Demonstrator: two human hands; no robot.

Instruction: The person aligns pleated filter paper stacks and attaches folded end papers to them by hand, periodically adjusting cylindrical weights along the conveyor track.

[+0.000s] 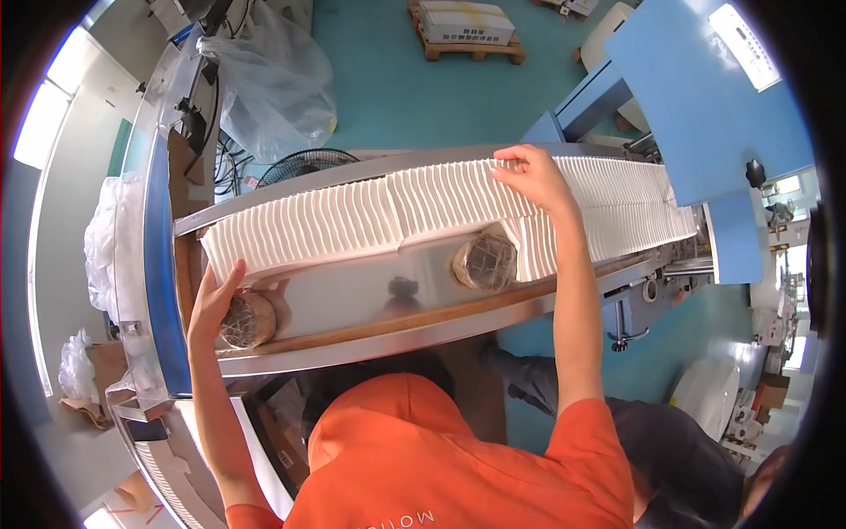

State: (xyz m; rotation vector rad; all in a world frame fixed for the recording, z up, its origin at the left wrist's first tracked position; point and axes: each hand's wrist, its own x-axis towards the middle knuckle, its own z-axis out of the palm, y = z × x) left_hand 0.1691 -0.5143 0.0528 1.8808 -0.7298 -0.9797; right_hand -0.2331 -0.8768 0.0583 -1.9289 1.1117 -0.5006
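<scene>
A long row of thin white folded sheets stands on edge, packed closely along a metal tray. My left hand lies against the row's left end, its thumb raised and spread from the fingers; some fingertips are hidden. Beside it sits a round, tape-wrapped block. My right hand is over the row's top edges right of the middle. Its fingers are bent, with a small gap between thumb and fingertips and nothing visible in it. A second round wrapped block rests against the sheets below that hand.
A blue machine stands at the tray's right end. Behind the tray are a black fan and a clear plastic bag. A white carton sits on a wooden pallet farther back. A wooden strip edges the tray's near side.
</scene>
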